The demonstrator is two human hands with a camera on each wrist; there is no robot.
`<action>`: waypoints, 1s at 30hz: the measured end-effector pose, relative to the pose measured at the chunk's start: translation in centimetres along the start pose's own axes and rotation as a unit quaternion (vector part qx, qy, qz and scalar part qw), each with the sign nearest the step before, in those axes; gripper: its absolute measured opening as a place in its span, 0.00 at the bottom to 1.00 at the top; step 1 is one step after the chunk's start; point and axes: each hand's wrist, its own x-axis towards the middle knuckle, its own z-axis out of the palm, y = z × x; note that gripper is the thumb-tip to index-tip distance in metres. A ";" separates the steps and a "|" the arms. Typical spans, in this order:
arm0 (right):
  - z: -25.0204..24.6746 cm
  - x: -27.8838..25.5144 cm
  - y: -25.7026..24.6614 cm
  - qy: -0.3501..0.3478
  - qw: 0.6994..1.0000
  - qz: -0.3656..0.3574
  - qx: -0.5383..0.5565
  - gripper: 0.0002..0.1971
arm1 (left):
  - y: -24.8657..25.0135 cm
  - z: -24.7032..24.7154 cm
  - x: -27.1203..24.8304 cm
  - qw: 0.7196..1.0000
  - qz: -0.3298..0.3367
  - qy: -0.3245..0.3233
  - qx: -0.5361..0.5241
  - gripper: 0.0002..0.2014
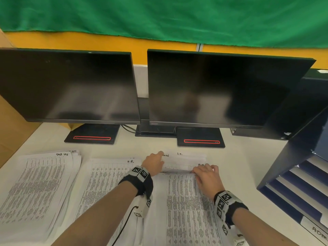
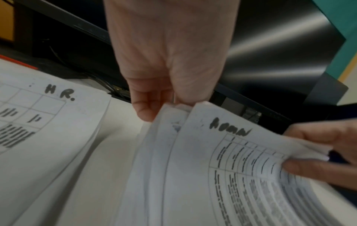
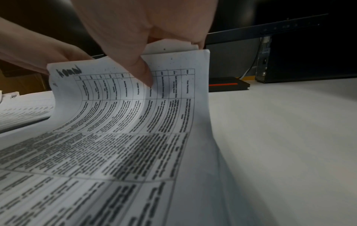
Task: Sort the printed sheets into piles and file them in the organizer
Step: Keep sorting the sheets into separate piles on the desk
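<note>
White desk (image 1: 239, 157), both hands (image 1: 154, 164) (image 1: 206, 176) pinching sheet stack's (image 1: 186, 201) raised far edge

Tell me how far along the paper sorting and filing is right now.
Done: two piles lie sorted, the far-left pile and the HR pile. In hand: left hand and right hand lift the Admin sheet by its top edge. Left: filing into the organizer.

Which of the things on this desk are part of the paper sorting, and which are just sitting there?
Part of the job:
- Admin sheets, lifted at the top edge by left hand and right hand
- HR pile
- far-left pile
- organizer

Just lying about:
- two dark monitors
- green cloth
</note>
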 end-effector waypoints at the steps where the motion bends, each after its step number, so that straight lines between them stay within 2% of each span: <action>1: -0.2 0.0 -0.1 0.006 1.000 0.003 -0.013 0.09 | 0.1 0.1 0.1 0.999 0.002 -0.001 0.036 0.15; 3: -0.4 -0.2 -0.2 0.020 0.999 0.005 -0.037 0.10 | 0.3 0.2 0.3 0.996 0.022 0.019 0.084 0.13; 6: -0.2 -0.4 -0.1 0.020 0.999 -0.006 -0.046 0.08 | 0.5 0.1 0.1 0.980 0.077 0.090 0.163 0.11; 8: 0.1 -0.4 0.1 0.008 0.999 -0.009 -0.029 0.10 | 0.7 0.0 -0.2 0.972 0.116 0.098 0.178 0.11; 11: 0.2 -0.1 0.6 -0.004 1.000 -0.004 0.020 0.09 | 1.0 0.0 -1.0 0.986 0.116 0.082 0.088 0.11; 13: -0.2 0.1 0.7 -0.020 0.999 -0.001 0.034 0.10 | 1.0 0.2 -1.5 0.995 0.060 0.057 -0.047 0.12; 15: -0.5 0.0 0.8 -0.032 0.999 0.004 0.041 0.11 | 0.9 -0.2 -1.8 0.987 -0.011 -0.015 -0.160 0.19; 16: -0.5 -0.1 0.8 -0.035 0.998 0.004 0.043 0.11 | 1.0 -0.5 -1.8 0.984 -0.029 -0.053 -0.170 0.19; 17: -0.6 -0.2 0.9 -0.039 0.998 0.005 0.048 0.11 | 1.0 -0.6 -1.7 0.982 -0.034 -0.071 -0.172 0.15; 19: -0.8 -0.4 1.1 -0.038 0.997 0.015 0.063 0.11 | 1.3 -1.1 -1.7 0.976 -0.023 -0.048 -0.211 0.06; 23: -1.3 -0.5 1.5 -0.027 0.997 0.030 0.067 0.11 | 2.5 -3.0 -2.3 0.945 0.005 0.022 -0.326 0.13; 26: -1.4 -0.4 2.0 -0.039 0.996 0.029 0.072 0.11 | 2.3 -5.7 -3.1 0.927 0.008 0.061 -0.371 0.13; 28: -1.2 -0.3 2.3 -0.043 0.996 0.024 0.069 0.11 | 0.3 -7.8 -3.0 0.927 -0.002 0.083 -0.366 0.10; 30: -1.0 -0.3 2.3 -0.048 0.996 0.018 0.071 0.12 | -2.9 -9.8 -2.6 0.939 -0.051 0.097 -0.327 0.14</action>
